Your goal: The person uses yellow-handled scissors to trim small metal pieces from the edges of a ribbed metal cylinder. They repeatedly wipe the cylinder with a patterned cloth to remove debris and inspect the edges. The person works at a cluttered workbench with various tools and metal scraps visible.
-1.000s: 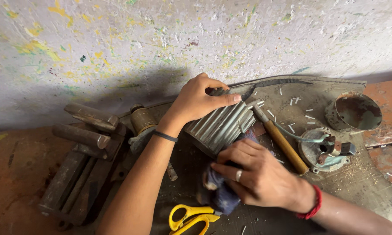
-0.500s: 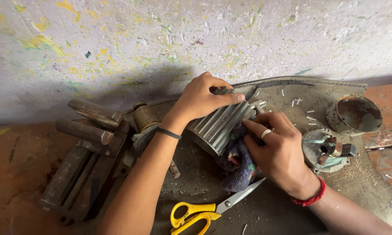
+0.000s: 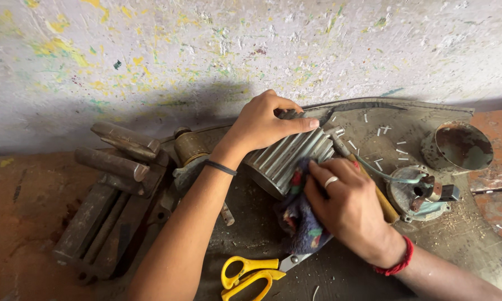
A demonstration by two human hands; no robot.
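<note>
Since the earlier frame the right hand (image 3: 348,209) has slid its dark patterned rag (image 3: 301,220), pinned under curled fingers, up the ribbed metal housing (image 3: 287,159) at centre, which the left hand (image 3: 262,122) steadies with fingers wrapped over its 12 o'clock edge, so wiping is under way and firm rubbing strokes along the fins likely come next.

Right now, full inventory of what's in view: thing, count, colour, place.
ribbed metal housing: 1, grey, centre, lying on its side
cloth: 1, dark patterned, against the housing's near end
scissors: 1, yellow handles, bottom centre, blade tip under the cloth
wooden-handled tool: 1, brown, right of the housing, partly hidden
round metal cover: 1, grey-blue, right
rusty cup-shaped part: 1, brown-grey, far right
metal bars: several, rusty brown, left
brass-coloured cylinder: 1, left of the housing
wall: paint-flecked, behind
left hand: on top of the housing, steadying it
right hand: pressing the cloth to the housing, ring, red wristband
</note>
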